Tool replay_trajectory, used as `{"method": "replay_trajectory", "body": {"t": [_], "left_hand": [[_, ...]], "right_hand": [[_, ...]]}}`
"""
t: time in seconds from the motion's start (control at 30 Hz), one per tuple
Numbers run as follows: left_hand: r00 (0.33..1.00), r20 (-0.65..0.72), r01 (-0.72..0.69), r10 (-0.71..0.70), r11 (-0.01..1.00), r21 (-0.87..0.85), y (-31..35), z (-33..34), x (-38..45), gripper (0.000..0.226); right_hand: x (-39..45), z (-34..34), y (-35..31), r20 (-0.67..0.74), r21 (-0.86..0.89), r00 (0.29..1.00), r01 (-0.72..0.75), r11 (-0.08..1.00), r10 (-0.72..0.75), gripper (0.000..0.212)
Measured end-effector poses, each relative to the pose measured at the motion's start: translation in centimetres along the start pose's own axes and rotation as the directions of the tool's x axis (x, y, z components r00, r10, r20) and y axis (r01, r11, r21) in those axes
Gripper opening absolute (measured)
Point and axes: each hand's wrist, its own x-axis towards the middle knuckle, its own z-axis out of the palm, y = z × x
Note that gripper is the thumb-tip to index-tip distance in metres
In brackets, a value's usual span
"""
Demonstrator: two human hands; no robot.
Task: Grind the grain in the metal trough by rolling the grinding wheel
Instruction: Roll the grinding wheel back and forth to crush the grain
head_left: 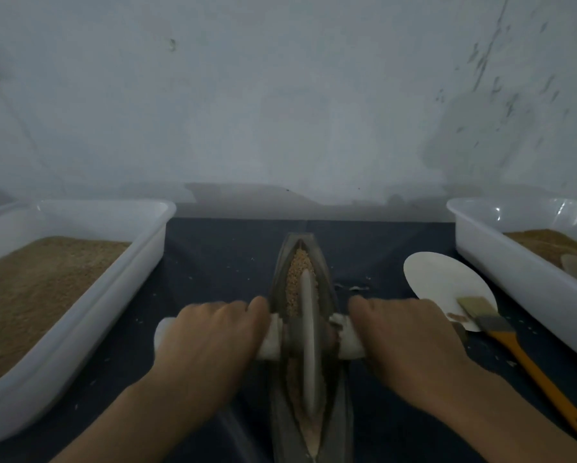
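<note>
A boat-shaped metal trough (pixel 282 262) lies lengthwise on the dark cloth in front of me. Coarse tan grain (pixel 295 275) fills its far half; finer pale meal shows in the near half. The grinding wheel (pixel 309 342), a thin upright disc, stands in the groove near the middle. Its axle is wrapped in white cloth on both sides. My left hand (pixel 210 342) grips the left handle (pixel 162 332), fingers curled over it. My right hand (pixel 404 335) grips the right handle (pixel 350 345) the same way.
A white plastic tub (pixel 140 262) holding tan grain stands at the left. A second white tub (pixel 501 262) with brown meal stands at the right. Between trough and right tub lie a round white paper plate (pixel 441 279) and an orange-handled brush (pixel 521 355).
</note>
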Motion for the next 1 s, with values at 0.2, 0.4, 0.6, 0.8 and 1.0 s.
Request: {"method": "replay_trajectory", "body": {"t": [0.2, 0.4, 0.6, 0.8, 1.0], "left_hand": [[0.999, -0.036, 0.024, -0.022, 0.999, 0.032, -0.3, 0.9, 1.1, 0.040], [0.986, -0.136, 0.097, -0.097, 0.995, -0.003, -1.9, 3.6, 6.3, 0.028], [0.992, -0.095, 0.087, -0.085, 0.996, 0.010, -1.8, 2.8, 5.9, 0.038], [0.996, -0.071, -0.050, 0.052, 0.999, 0.021, -0.3, 0.1, 0.7, 0.057], [0.997, -0.080, 0.020, -0.013, 0.995, 0.096, -0.8, 1.4, 1.9, 0.059]], "right_hand": [[0.9, 0.5, 0.1, 0.089, -0.007, 0.996, -0.026, 1.000, 0.026, 0.041], [6.4, 3.2, 1.9, 0.004, -0.033, 0.997, -0.080, 0.996, 0.081, 0.022], [6.0, 2.5, 1.7, 0.017, -0.013, 0.999, -0.050, 0.999, 0.050, 0.022], [0.0, 0.0, 0.1, 0.075, 0.009, 0.997, 0.019, 1.000, -0.020, 0.049], [1.3, 0.9, 0.4, 0.078, -0.083, 0.996, -0.036, 0.996, 0.043, 0.038]]}}
